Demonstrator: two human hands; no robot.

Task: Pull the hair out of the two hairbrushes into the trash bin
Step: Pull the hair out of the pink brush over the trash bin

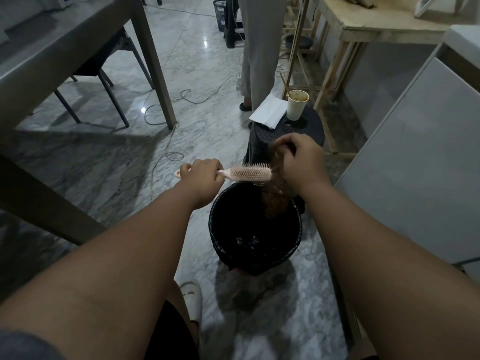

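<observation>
Clearly the work was under way but not finished: the left hand (pixel 201 175) was wrapped tight around the handle of a pink hairbrush (pixel 246 172), holding it level over the 12 o'clock edge of the trash bin (pixel 296 245), bristles facing up and toward the camera. The right hand (pixel 301 159) was closed on a brown clump of hair (pixel 274 201), its fingers (pixel 287 148) pinched together on the top of the clump at the tip of the brush. The hair hung down from that hand into the mouth of the bin, apparently caught at the brush tip, so by my judgement it was being drawn free and not yet dropped. Most of the bristles looked bare. Only one brush was in view; whether the second had been cleaned could not be told. The bin, lined with a black bag, looked dark inside, and no loose hair could be made out at its bottom. At 1 o'clock beyond the bin, a paper cup (pixel 297 105) with a stained rim stood on a dark stool (pixel 267 136), beside a white paper (pixel 267 110).
</observation>
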